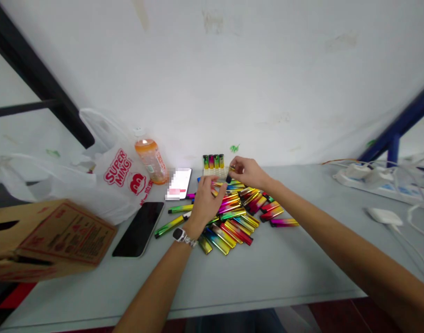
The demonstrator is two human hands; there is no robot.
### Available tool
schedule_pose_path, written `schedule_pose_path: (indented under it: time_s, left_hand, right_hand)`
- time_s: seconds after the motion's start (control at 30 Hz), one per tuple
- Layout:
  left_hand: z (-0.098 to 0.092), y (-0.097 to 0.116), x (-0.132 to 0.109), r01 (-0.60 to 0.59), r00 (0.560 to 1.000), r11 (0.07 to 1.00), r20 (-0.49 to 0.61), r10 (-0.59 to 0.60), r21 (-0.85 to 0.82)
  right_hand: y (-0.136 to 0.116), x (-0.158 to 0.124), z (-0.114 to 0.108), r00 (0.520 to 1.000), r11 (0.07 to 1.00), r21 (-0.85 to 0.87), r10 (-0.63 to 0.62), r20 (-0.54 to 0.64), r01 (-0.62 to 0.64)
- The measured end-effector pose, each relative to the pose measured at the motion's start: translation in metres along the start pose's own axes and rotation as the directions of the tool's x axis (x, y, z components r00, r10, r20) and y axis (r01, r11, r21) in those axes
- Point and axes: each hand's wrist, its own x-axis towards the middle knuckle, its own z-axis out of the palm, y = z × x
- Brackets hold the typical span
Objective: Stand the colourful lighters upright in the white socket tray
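Note:
My right hand (pixel 248 171) pinches a lighter (pixel 229 178) with its dark end pointing down, just in front of a pale holder (pixel 217 172). Several shiny green, yellow and magenta lighters (pixel 216 161) stand upright in a row along the holder's back. My left hand (pixel 208 201) hovers low over the left of a loose pile of metallic multicoloured lighters (pixel 229 233), thumb and fingers apart. Whether its fingertips touch a lighter is hard to see. A wristwatch (pixel 179 235) sits on the left wrist.
Left on the grey table (pixel 267 277) are a dark phone (pixel 139 230), a lit phone (pixel 179 184), an orange drink bottle (pixel 151 159), a white plastic bag (pixel 108 194) and a cardboard box (pixel 66 236). A power strip (pixel 371 182) and a white charger (pixel 385 216) with cables lie right.

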Motion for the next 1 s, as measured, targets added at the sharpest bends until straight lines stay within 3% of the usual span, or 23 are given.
schedule_pose_path:
  time_s: [0.07,0.13,0.23,0.3,0.37,0.47,0.53,0.73,0.83,1.0]
  left_hand:
    - [0.003,0.0,0.001,0.071,0.997,0.99,-0.028,-0.075,-0.124]
    - [0.006,0.002,0.003,0.149,0.988,0.938,0.007,-0.155,-0.313]
    - [0.01,0.006,0.004,0.244,0.968,0.795,0.091,-0.234,-0.556]
    - [0.011,0.008,0.005,0.273,0.956,0.732,0.089,-0.28,-0.624]
    - [0.012,0.01,0.004,0.279,0.945,0.711,0.052,-0.323,-0.645]
    - [0.014,0.012,0.003,0.244,0.942,0.731,-0.023,-0.335,-0.637]
    - [0.015,0.014,0.001,0.198,0.952,0.736,-0.052,-0.302,-0.647]
    - [0.018,0.029,-0.006,0.191,0.973,0.644,0.057,-0.222,-0.741]
    - [0.019,0.033,-0.01,0.235,0.967,0.694,0.09,-0.239,-0.681]
    - [0.016,0.031,-0.013,0.18,0.977,0.856,-0.012,-0.212,-0.485]
  right_hand:
    - [-0.004,-0.011,-0.001,0.996,0.944,0.327,0.064,-0.063,-0.04]
    - [-0.006,-0.026,0.002,0.992,0.825,0.56,0.118,-0.048,-0.071]
    - [-0.006,-0.046,0.009,0.983,0.703,0.698,0.181,0.006,-0.134]
    - [-0.004,-0.056,0.014,0.981,0.689,0.705,0.19,0.043,-0.164]
    - [-0.002,-0.062,0.017,0.984,0.749,0.644,0.172,0.039,-0.156]
    - [-0.001,-0.068,0.018,0.988,0.872,0.477,0.147,-0.048,-0.107]
    - [-0.002,-0.071,0.019,0.985,0.904,0.418,0.144,-0.097,-0.091]
    - [-0.006,-0.075,0.024,0.978,0.908,0.411,0.154,-0.143,-0.083]
    - [-0.01,-0.077,0.027,0.979,0.912,0.404,0.141,-0.147,-0.071]
    - [-0.012,-0.079,0.031,0.981,0.915,0.397,0.137,-0.139,-0.072]
